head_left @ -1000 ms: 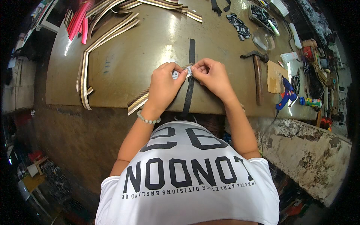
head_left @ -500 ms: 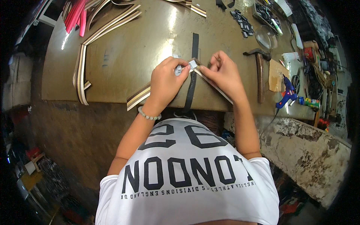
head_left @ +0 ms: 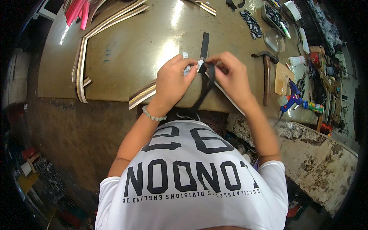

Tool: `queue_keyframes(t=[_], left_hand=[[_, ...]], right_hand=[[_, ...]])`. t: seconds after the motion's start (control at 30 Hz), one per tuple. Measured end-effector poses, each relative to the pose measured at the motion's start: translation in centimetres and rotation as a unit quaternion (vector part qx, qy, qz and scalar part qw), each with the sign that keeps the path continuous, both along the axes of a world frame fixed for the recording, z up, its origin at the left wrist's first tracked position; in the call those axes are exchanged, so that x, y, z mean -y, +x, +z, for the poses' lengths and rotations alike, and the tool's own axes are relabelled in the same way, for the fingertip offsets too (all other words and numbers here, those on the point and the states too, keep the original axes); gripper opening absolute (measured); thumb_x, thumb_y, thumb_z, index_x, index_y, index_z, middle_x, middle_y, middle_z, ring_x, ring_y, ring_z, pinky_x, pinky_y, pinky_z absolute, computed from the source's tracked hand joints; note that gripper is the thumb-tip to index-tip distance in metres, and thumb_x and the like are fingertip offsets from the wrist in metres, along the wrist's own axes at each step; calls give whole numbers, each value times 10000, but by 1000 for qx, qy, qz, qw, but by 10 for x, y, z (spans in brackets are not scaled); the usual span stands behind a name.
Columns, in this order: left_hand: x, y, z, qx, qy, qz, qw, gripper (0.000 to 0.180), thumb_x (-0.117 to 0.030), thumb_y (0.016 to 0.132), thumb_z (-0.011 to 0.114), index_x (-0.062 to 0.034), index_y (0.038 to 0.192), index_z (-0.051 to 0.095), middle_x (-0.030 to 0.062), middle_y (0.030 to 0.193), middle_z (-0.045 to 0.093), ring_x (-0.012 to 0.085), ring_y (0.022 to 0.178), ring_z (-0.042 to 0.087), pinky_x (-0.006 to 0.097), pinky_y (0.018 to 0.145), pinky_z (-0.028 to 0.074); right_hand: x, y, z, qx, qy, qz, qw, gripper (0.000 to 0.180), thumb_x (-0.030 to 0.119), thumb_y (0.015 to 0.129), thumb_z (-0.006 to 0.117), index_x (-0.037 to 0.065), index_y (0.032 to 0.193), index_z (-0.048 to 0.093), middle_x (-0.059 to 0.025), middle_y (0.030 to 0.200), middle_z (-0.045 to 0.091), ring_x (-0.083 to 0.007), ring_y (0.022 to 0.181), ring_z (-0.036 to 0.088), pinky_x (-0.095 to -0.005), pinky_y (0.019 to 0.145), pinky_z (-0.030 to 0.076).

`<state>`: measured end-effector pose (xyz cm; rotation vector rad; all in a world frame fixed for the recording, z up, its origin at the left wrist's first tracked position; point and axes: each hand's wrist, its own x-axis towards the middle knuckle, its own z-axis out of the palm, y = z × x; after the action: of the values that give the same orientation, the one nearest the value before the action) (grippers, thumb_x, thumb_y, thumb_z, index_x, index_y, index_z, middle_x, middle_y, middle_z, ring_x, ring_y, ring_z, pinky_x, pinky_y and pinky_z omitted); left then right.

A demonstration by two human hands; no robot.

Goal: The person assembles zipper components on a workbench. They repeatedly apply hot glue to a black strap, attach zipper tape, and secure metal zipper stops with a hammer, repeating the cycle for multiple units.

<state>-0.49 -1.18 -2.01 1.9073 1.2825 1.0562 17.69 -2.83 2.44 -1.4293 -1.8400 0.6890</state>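
A striped strap (head_left: 142, 94) in brown, cream and gold runs under my left hand (head_left: 174, 78) and on toward my right side. My left thumb and forefinger pinch it by a small white label (head_left: 200, 64). Beneath those fingers a printed white piece (head_left: 186, 70) shows in part. Closed on a black strap (head_left: 210, 76), my right hand (head_left: 232, 78) holds it raised and bent where it crosses the striped one. The black strap's far end (head_left: 205, 44) lies flat on the table; its near part hangs toward the table's front edge. The exact crossing is partly hidden by my fingers.
A hammer (head_left: 267, 76) lies to the right on the table (head_left: 115, 76), beside cardboard (head_left: 283, 78) and a blue glue gun (head_left: 292, 99). Black buckles (head_left: 251, 25) and a parts tray (head_left: 274, 17) sit far right. More striped straps (head_left: 79, 73) and pink strips (head_left: 76, 13) lie left.
My right hand has taken hold of the near part of the black strap, which lay flat, and lifted it into a bend. My left hand keeps its pinch. The whole view has shifted slightly.
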Motion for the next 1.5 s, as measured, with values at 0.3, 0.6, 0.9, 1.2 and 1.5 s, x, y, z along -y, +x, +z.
queue_keyframes(t=[0.3, 0.6, 0.9, 1.2, 1.5], left_hand=[[0, 3, -1, -17, 30, 18, 999, 146, -177, 794, 750, -59, 879, 735, 123, 738, 596, 298, 668, 606, 378, 616, 477], [2, 4, 1, -95, 93, -38, 990, 269, -187, 857, 694, -107, 1113, 678, 97, 882, 609, 270, 829, 617, 400, 657, 498], [4, 10, 2, -171, 135, -40, 975, 259, -219, 923, 611, -109, 1151, 668, 84, 869, 575, 255, 787, 592, 389, 628, 500], [8, -15, 20, -22, 43, 10, 999, 198, -115, 901, 620, -35, 1070, 686, 123, 854, 566, 300, 802, 572, 393, 717, 471], [18, -20, 7, -131, 52, -1, 990, 268, -139, 877, 659, -13, 1113, 661, 125, 929, 549, 296, 869, 531, 404, 792, 446]], right_hand=[[-42, 13, -21, -99, -215, -17, 972, 159, 10, 827, 707, -22, 977, 665, -50, 872, 659, -100, 669, 655, -233, 562, 532], [-80, 23, -14, -5, -330, 32, 943, 141, -8, 866, 622, -14, 1004, 653, -38, 790, 591, -99, 651, 643, -240, 536, 551], [-11, 73, 6, 226, 215, -228, 922, 334, 231, 911, 658, 18, 1168, 640, -198, 1193, 610, -347, 1118, 575, -419, 955, 455], [76, 87, 9, 138, -67, -425, 892, 428, 361, 990, 547, -55, 1073, 607, -204, 903, 660, -326, 826, 631, -432, 743, 479], [82, 0, 9, 70, -137, -195, 969, 321, 296, 1020, 494, -15, 941, 515, -288, 697, 589, -483, 678, 598, -505, 589, 458]])
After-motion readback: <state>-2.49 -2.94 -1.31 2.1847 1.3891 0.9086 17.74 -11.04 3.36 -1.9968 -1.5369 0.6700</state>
